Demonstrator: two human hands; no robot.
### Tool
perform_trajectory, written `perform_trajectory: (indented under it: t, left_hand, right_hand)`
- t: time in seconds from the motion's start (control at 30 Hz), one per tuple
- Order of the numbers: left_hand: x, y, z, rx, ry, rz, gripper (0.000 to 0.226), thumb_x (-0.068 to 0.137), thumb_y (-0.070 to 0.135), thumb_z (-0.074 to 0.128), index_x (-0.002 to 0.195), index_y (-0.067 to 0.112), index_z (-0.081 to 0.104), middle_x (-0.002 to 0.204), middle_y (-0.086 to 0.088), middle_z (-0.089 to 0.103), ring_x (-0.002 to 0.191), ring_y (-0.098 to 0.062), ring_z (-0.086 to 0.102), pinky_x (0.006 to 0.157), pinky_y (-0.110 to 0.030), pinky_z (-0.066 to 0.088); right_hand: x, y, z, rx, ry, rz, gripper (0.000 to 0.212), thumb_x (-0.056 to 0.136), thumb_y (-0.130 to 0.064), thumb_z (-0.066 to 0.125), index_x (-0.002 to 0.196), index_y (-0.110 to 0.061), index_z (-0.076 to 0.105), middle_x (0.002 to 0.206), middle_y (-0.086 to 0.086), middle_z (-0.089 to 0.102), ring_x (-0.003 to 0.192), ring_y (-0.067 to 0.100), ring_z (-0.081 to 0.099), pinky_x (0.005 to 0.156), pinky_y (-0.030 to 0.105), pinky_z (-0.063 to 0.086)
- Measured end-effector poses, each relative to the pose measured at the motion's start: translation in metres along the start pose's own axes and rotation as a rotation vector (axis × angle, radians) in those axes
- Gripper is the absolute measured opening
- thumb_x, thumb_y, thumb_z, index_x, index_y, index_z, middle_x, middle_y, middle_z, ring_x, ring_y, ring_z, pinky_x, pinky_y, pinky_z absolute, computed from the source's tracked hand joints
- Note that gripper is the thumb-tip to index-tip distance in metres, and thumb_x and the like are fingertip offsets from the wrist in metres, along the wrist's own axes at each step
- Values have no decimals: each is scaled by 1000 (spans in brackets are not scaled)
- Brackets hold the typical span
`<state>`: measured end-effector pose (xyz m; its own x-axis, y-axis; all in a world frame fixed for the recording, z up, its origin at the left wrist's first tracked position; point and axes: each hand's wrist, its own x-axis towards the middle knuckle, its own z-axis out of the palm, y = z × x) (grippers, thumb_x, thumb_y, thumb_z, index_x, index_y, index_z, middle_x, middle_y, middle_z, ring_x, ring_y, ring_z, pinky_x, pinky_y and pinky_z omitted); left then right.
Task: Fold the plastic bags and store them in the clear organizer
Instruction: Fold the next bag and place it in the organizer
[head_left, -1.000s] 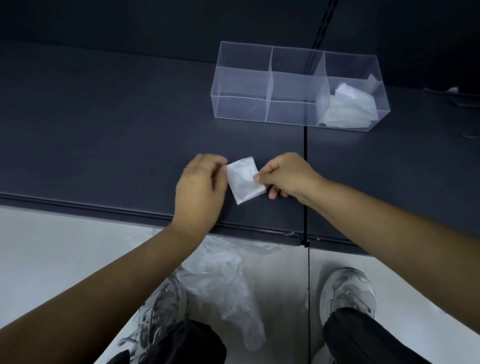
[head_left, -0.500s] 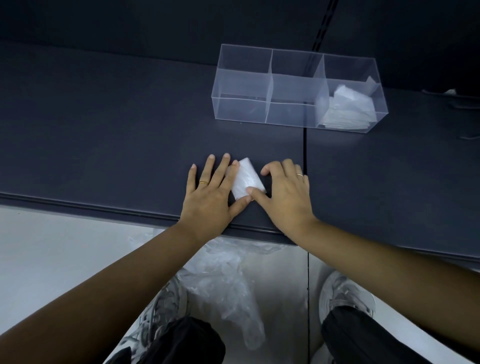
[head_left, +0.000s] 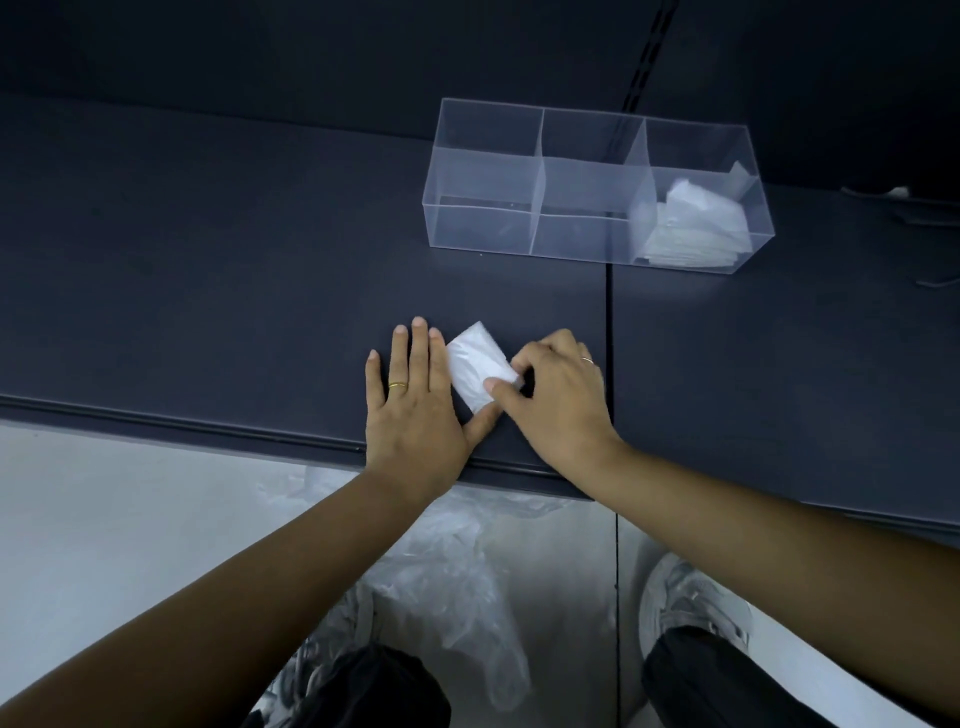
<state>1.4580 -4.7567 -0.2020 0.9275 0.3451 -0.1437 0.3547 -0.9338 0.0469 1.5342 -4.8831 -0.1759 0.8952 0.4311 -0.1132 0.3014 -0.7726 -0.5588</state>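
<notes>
A folded bag (head_left: 475, 366) lies on the dark table (head_left: 208, 286) near its front edge. The left hand (head_left: 410, 410) is flat, fingers straight, against the bag's left side. The right hand (head_left: 556, 400) pinches its near right corner with curled fingers. Folding looks complete, so the next move is likely a lift to the organizer (head_left: 488, 171), far right, where stored bags (head_left: 685, 223) fill the right compartment.

dark table (head_left: 208, 260) | clear organizer (head_left: 483, 228) at back | folded bag (head_left: 475, 366) near front edge
</notes>
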Motion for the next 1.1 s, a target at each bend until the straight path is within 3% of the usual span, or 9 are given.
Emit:
perform_trajectory:
  t: [0.13, 0.23, 0.37, 0.47, 0.63, 0.7, 0.9, 1.0, 1.1]
  left_hand:
    - [-10, 8, -3, -13, -44, -44, 107, 72, 75, -13, 150, 3, -10, 161, -14, -10, 148, -25, -10, 119, -45, -5]
    - [-6, 0, -16, -417, -95, -55, 117, 67, 87, 12, 153, 9, -2, 162, -6, -5, 148, -17, -10, 118, -39, -9]
    - [7, -16, -53, -1002, -324, -36, 126, 56, 82, 60, 154, 27, 2, 154, 16, 24, 142, -4, 21, 111, -21, 23]
    - [16, -12, -74, -1228, -499, -3, 102, 57, 63, 81, 144, 35, 35, 130, 23, 54, 119, 5, 51, 88, -8, 42]
    - [25, 21, -84, -1622, -519, -68, 51, 68, 34, 76, 113, 11, 70, 109, -8, 72, 105, -22, 68, 94, -32, 53]
    - [26, 37, -85, -1644, -456, -38, 42, 72, 31, 76, 109, 12, 72, 105, -7, 74, 101, -19, 69, 87, -27, 55]
    - [47, 57, -77, -1570, -170, -45, 3, 74, 24, 74, 73, 23, 76, 71, -1, 73, 67, -9, 68, 69, -16, 54]
    - [51, 49, -63, -1344, -65, -5, 14, 82, 19, 73, 70, 27, 74, 73, 4, 73, 71, -5, 67, 72, -12, 51]
    - [42, 45, -46, -1039, 25, 92, 15, 83, 21, 72, 72, 31, 69, 80, 16, 69, 84, 0, 62, 76, -5, 41]
  right_hand:
    - [6, -13, -7, 171, -81, 16, 15, 82, -17, 67, 79, -21, 53, 82, -10, 54, 77, 10, 53, 69, 26, 45]
    - [9, -13, -19, 365, -156, 6, 22, 80, -6, 67, 83, -21, 52, 75, -12, 54, 65, 2, 49, 62, 16, 41]
    - [5, -5, -52, 535, -234, -94, 34, 80, -2, 71, 93, -26, 50, 74, -1, 62, 64, 8, 51, 63, 22, 45]
    - [0, -1, -74, 658, -268, -136, 39, 79, 2, 72, 99, -26, 53, 81, 2, 68, 71, 18, 56, 68, 30, 48]
    - [-1, 7, -97, 800, -191, 27, 40, 77, -20, 77, 112, -19, 58, 89, 3, 67, 79, 14, 61, 75, 24, 51]
    - [0, 12, -101, 855, -184, 131, 38, 74, -33, 73, 106, -14, 66, 95, 7, 72, 85, 13, 67, 79, 24, 54]
    - [44, 47, -134, 873, 128, 195, 4, 82, -10, 72, 80, -14, 73, 78, -3, 75, 72, 7, 69, 66, 18, 54]
    - [88, 82, -160, 753, 394, 256, 3, 83, -15, 73, 81, -16, 72, 76, -7, 73, 72, 8, 68, 66, 21, 54]
    - [124, 114, -161, 492, 437, 338, 17, 83, -26, 73, 92, -12, 73, 94, 4, 72, 92, 20, 66, 81, 33, 55]
